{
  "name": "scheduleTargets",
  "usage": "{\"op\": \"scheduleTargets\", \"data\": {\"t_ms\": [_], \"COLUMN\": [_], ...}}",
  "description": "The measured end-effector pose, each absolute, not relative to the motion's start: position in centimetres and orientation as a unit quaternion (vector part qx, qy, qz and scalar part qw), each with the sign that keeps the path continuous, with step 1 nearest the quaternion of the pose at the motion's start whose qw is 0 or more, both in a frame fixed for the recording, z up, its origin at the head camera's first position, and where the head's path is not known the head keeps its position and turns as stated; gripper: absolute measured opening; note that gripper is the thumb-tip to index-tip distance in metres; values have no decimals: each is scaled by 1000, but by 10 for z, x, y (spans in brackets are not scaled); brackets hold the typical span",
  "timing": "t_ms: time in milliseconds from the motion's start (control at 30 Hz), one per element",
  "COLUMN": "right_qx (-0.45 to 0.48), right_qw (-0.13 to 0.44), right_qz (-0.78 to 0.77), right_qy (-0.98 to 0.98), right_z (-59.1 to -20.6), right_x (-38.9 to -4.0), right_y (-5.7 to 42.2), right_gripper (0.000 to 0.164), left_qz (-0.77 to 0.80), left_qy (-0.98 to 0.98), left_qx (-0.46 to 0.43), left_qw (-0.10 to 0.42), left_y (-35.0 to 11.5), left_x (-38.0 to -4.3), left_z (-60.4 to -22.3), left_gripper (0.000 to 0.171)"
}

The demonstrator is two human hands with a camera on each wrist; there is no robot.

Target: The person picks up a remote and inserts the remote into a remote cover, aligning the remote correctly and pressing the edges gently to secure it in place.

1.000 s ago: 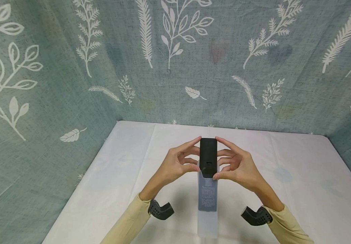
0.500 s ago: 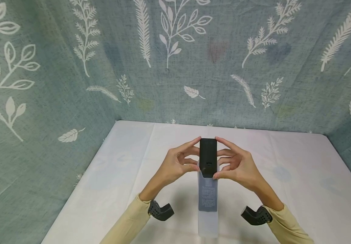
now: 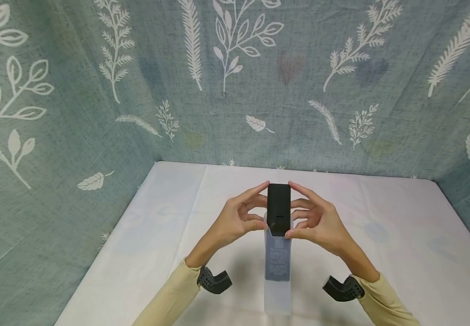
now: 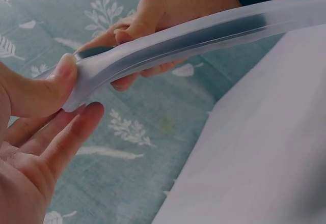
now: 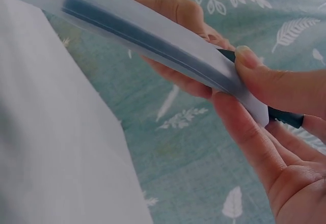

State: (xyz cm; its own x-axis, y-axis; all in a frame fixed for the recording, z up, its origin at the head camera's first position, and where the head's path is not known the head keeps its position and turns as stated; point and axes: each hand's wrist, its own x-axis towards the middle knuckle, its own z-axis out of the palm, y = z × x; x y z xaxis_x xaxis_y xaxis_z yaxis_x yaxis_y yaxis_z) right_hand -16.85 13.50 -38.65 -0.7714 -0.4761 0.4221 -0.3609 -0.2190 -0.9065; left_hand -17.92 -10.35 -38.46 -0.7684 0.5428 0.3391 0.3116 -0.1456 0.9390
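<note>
Two hands hold up a black slab [image 3: 278, 203] in a cloudy wrapper [image 3: 277, 299]

The white table [image 3: 341, 194] spreads wide on both sides of the hands. Its back edge runs along a green leafy cloth [image 3: 210, 122]. Its left and right edges slant away, well apart from the hands. In the head view, the top of the slab comes near the back edge. The long wrapper hangs toward the person, between two yellow sleeves [image 3: 173, 294] and two small black cameras [image 3: 344, 289] on the wrists.

The head view shows a little slot in the slab and pale writing on a dark part inside the wrapper. I cannot tell if that dark part and the slab are one piece. The wrist views look from the side. There the wrapper bends in a soft curve, and the dark part is just a thin band. The right wrist view also shows a dark tip poking out past the wrapper's end.

The slab sits right between the left hand [image 3: 236, 217] and the right hand [image 3: 320, 219]. Each hand pinches its own side, with the pointer finger at a top corner and the thumb low down. In the wrist views, the thumbs press on the wrapper near its end.
</note>
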Motion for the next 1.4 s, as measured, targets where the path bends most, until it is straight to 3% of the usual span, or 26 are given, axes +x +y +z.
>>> {"op": "scheduleTargets", "data": {"t_ms": [300, 567, 967, 1400], "right_qx": [-351, -347, -329, -344], "right_qw": [84, 103, 111, 102], "right_qz": [-696, -697, -697, -708], "right_qy": [621, 619, 628, 609], "right_z": [-384, -386, -383, -382], "right_x": [-168, -165, -162, -162], "right_y": [135, 131, 130, 131], "right_gripper": [106, 107, 105, 102], "left_qz": [695, 687, 701, 679], "left_qy": [627, 633, 606, 644], "left_qx": [333, 340, 342, 336], "left_qw": [115, 103, 155, 109], "left_y": [-104, -104, -111, -108], "left_x": [-178, -177, -177, -176], "left_z": [-383, -382, -381, -383], "left_gripper": [99, 97, 98, 91]}}
